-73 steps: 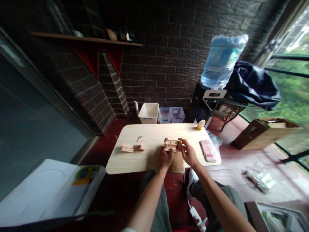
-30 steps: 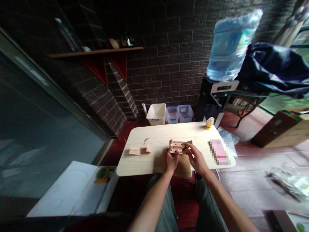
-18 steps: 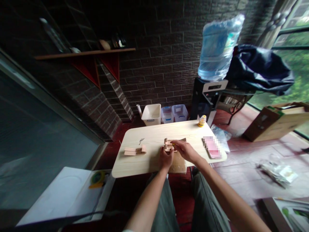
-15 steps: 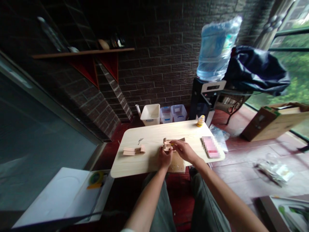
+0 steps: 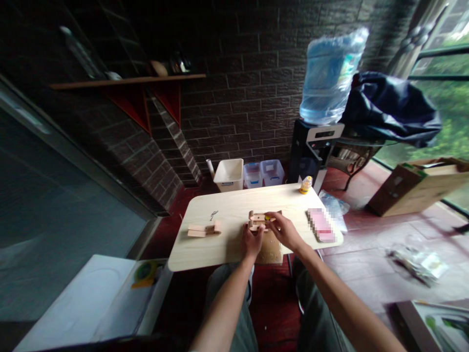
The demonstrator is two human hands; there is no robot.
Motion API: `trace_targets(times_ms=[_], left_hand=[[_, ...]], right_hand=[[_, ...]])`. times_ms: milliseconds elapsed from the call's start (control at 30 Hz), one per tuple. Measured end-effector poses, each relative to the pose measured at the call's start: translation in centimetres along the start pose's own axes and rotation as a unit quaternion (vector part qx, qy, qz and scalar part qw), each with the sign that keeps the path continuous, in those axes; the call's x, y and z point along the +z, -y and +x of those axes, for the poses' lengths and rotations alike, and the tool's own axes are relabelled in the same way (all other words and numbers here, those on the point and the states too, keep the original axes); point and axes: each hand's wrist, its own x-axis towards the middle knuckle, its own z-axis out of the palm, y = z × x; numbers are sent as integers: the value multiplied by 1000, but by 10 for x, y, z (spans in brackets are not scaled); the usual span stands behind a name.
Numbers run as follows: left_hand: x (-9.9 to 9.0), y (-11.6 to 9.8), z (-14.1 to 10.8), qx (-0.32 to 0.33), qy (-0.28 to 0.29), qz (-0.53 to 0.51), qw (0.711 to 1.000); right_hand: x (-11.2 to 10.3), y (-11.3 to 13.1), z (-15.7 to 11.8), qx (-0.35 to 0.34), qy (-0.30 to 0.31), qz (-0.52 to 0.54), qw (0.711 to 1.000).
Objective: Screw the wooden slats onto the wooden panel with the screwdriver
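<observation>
On the light wooden table [image 5: 216, 254], a small wooden piece with rounded ends [image 5: 252, 220] lies between my hands. My left hand [image 5: 252, 240] grips its near left side with bent fingers. From the right, my right hand [image 5: 284, 231] pinches a small yellow object [image 5: 267, 218] over the piece. Beneath and in front is a brown board [image 5: 270, 248] at the table's near edge. A similar wooden piece [image 5: 204, 229] rests farther left, with small dark metal parts [image 5: 214, 214] behind it.
A yellow-capped bottle [image 5: 306, 185] stands at the back right corner of the table, and a pink blurred item [image 5: 321, 225] lies at the right edge. Behind the table are a cream bin [image 5: 229, 175], clear tubs [image 5: 271, 173] and a water dispenser [image 5: 311, 151].
My right hand has shifted slightly right along the wooden piece with the yellow object, leaving more of the piece uncovered. My left hand stays at the near side.
</observation>
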Motion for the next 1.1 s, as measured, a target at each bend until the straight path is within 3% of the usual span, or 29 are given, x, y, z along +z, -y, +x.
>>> trace_targets(times_ms=[133, 500, 933, 1100], left_hand=[[-2, 0, 0, 1, 16, 13, 1000], [-6, -8, 1, 2, 17, -21, 1000], [-12, -16, 5, -7, 10, -38, 999], [-17, -26, 4, -23, 12, -50, 998]], right_hand=[[-1, -6, 1, 7, 21, 7, 1000], [-2, -10, -7, 18, -8, 19, 1000], [4, 8, -6, -3, -5, -21, 1000], [10, 7, -8, 12, -44, -37, 998]])
